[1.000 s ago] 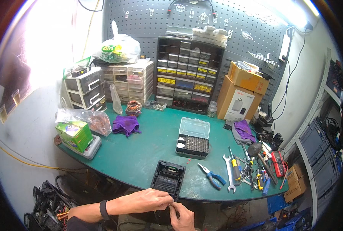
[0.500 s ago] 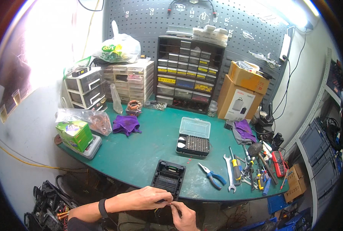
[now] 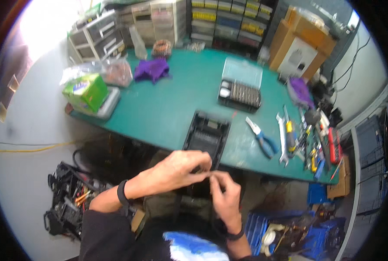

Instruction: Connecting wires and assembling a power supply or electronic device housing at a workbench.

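My left hand (image 3: 176, 169) and my right hand (image 3: 223, 195) meet just below the table's front edge, fingertips pinched together on something small and thin that I cannot make out. A black wristband sits on each wrist. Directly behind the fingers, a black plastic housing (image 3: 208, 135) lies open side up on the green table (image 3: 168, 108), reaching its front edge. My left hand's fingers overlap the housing's near end.
Blue-handled pliers (image 3: 262, 137), wrenches (image 3: 282, 138) and several hand tools lie to the right. An open bit case (image 3: 242, 86) sits farther back, with a purple cloth (image 3: 152, 69) and a green box (image 3: 86, 91) to the left. Blue crates (image 3: 272, 226) and black gear (image 3: 68, 195) are on the floor.
The view has tilted down and moved closer to the table. Both hands stay together at the near end of the black housing, and the fingertips have shifted only slightly.
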Demonstrator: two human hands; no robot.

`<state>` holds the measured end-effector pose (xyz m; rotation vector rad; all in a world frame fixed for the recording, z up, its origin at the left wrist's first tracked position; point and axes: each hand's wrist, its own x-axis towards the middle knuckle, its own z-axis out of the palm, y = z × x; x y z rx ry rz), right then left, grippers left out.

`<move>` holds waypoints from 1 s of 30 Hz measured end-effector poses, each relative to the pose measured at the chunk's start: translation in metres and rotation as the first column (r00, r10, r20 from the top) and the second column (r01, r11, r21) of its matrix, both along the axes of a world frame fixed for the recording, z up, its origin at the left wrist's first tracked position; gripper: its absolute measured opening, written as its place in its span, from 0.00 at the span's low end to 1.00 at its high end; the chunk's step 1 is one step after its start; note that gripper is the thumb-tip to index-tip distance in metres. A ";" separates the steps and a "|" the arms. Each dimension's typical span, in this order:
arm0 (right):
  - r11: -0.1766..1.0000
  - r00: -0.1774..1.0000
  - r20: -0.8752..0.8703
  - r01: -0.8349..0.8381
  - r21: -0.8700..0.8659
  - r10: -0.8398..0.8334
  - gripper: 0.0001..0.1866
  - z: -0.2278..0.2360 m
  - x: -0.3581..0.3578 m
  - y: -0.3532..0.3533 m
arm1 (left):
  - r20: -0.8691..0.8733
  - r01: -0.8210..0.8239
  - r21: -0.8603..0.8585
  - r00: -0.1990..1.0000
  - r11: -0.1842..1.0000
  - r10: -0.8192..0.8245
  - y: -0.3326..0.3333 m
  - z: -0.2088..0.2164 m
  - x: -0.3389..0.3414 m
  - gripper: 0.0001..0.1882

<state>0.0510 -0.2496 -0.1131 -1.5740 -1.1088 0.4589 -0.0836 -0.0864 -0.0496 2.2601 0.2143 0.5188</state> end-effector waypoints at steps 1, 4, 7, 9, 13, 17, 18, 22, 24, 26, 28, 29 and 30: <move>1.000 0.998 -0.057 0.002 -0.028 -0.003 0.06 -0.002 0.001 0.000 | 0.072 -0.059 -0.023 0.996 0.998 0.060 -0.006 -0.003 -0.003 0.11; 0.998 0.976 -0.215 0.027 -0.048 -0.037 0.05 -0.008 -0.004 -0.001 | -0.021 -0.224 -0.299 0.973 0.928 0.228 -0.029 -0.006 -0.021 0.09; 0.997 0.957 -0.282 0.044 -0.063 -0.060 0.04 -0.008 -0.005 -0.004 | -0.142 -0.308 -0.502 0.951 0.808 0.274 -0.047 -0.011 -0.030 0.08; 0.996 0.950 -0.307 0.039 -0.079 -0.061 0.04 -0.008 -0.008 -0.008 | -0.210 -0.364 -0.711 0.926 0.601 0.313 -0.055 -0.020 -0.031 0.09; 0.998 0.941 -0.336 0.034 -0.052 -0.050 0.04 -0.010 -0.015 -0.012 | -0.174 -0.275 -0.845 0.953 0.459 0.250 -0.067 -0.033 -0.031 0.13; 0.998 0.975 -0.213 0.054 -0.044 -0.062 0.03 -0.010 -0.016 -0.012 | -0.081 -0.174 -0.921 0.961 0.349 0.265 -0.071 -0.050 -0.022 0.16; 0.997 0.976 -0.211 0.052 -0.056 -0.063 0.03 -0.009 -0.015 -0.013 | -0.083 -0.187 -0.913 0.956 0.362 0.282 -0.072 -0.052 -0.020 0.16; 0.999 0.994 -0.104 0.020 -0.033 -0.023 0.03 -0.014 -0.012 -0.016 | -0.116 -0.205 -0.940 0.944 0.272 0.310 -0.073 -0.057 -0.012 0.15; 0.999 0.989 -0.148 -0.008 -0.049 0.001 0.02 -0.012 -0.015 -0.015 | -0.050 -0.116 -0.971 0.954 0.210 0.297 -0.072 -0.063 -0.011 0.14; 0.998 0.985 -0.170 -0.026 -0.058 0.016 0.03 -0.011 -0.016 -0.016 | -0.055 -0.125 -0.970 0.948 0.210 0.314 -0.074 -0.064 -0.009 0.14; 0.997 0.981 -0.194 -0.039 -0.067 0.025 0.03 -0.012 -0.016 -0.016 | -0.062 -0.136 -0.968 0.943 0.209 0.327 -0.075 -0.066 -0.007 0.14; 0.997 0.991 -0.118 -0.062 -0.040 0.057 0.04 -0.010 -0.016 -0.015 | -0.105 -0.198 -0.945 0.939 0.262 0.328 -0.073 -0.066 -0.007 0.15; 0.996 0.995 -0.041 -0.088 -0.015 0.087 0.05 -0.009 -0.016 -0.014 | -0.149 -0.258 -0.914 0.932 0.313 0.332 -0.072 -0.065 -0.007 0.15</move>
